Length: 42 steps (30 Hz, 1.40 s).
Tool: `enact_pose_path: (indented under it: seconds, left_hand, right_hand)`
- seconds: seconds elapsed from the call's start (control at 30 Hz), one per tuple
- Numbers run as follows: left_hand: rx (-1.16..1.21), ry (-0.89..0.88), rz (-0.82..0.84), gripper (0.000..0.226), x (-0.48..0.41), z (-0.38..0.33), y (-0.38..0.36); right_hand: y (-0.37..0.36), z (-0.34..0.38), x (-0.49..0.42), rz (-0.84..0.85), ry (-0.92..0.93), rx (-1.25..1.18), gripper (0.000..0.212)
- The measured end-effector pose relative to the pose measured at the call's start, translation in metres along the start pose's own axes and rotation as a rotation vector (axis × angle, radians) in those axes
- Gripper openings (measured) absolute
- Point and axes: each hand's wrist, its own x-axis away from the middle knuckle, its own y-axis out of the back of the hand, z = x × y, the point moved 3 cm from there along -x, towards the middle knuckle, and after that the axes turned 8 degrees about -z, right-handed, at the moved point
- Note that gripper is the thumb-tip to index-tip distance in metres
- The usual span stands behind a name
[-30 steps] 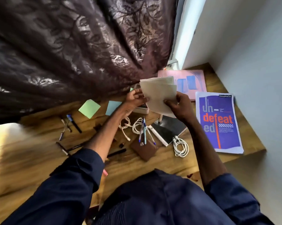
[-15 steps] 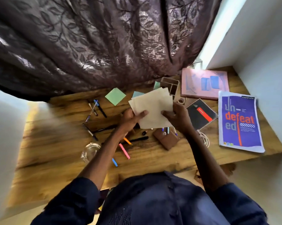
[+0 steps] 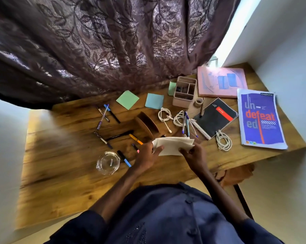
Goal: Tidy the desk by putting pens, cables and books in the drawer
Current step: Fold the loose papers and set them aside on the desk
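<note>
A creased stack of off-white papers (image 3: 173, 146) is pinched at both ends by the left hand (image 3: 147, 158) and right hand (image 3: 195, 156) above the grained wooden desk (image 3: 60, 173); slim pens (image 3: 119, 135), coiled white cables (image 3: 223, 142) and flat books (image 3: 261, 118) are scattered there.

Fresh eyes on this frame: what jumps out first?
The left hand and right hand hold a stack of papers over the middle of the desk. A bold blue book lies at right. A dark leafy curtain hangs across the back, with pens strewn left of centre.
</note>
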Motion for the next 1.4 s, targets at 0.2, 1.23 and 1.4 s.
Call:
enact_pose_path:
  seconds: [0.2, 1.23, 1.4]
  left_hand:
    - [0.020, 0.048, 0.052, 0.049, 0.007, 0.002, -0.006]
    - [0.105, 0.022, -0.039, 0.043, -0.003, 0.003, 0.001]
    - [0.255, 0.087, -0.017, 0.040, -0.020, 0.000, 0.025]
  right_hand:
    - [-0.005, 0.000, 0.008, 0.045, 0.035, -0.062, 0.040]
    - [0.005, 0.017, -0.023, 0.148, 0.223, -0.045, 0.026]
    - [0.008, 0.046, -0.043, 0.296, 0.154, -0.122, 0.037]
